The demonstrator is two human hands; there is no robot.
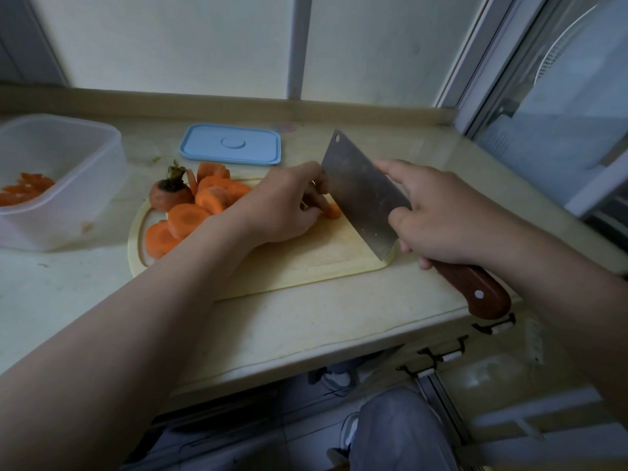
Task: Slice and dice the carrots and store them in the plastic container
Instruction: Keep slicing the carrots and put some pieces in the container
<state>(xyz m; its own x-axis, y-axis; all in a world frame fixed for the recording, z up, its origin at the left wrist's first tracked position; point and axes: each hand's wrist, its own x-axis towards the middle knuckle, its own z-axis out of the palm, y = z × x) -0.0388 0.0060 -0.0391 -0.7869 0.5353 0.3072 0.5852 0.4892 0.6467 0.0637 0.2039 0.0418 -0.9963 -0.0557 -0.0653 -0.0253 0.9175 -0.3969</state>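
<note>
On the pale cutting board (306, 263) lie several round carrot slices (190, 215) and a carrot top with its green stub (170, 193). My left hand (282, 205) presses a small carrot piece (332, 210) onto the board. My right hand (441, 215) grips a steel cleaver (360, 195) by its brown wooden handle, index finger laid along the blade's spine. The blade stands edge down right beside the carrot piece and my left fingers. A clear plastic container (64, 185) at the left holds some carrot pieces (25, 192).
A blue lid (232, 144) lies flat behind the board. A raised ledge and wall close the back of the counter; a window frame stands at the right. The counter's front edge runs just below the board, with drawer handles under it.
</note>
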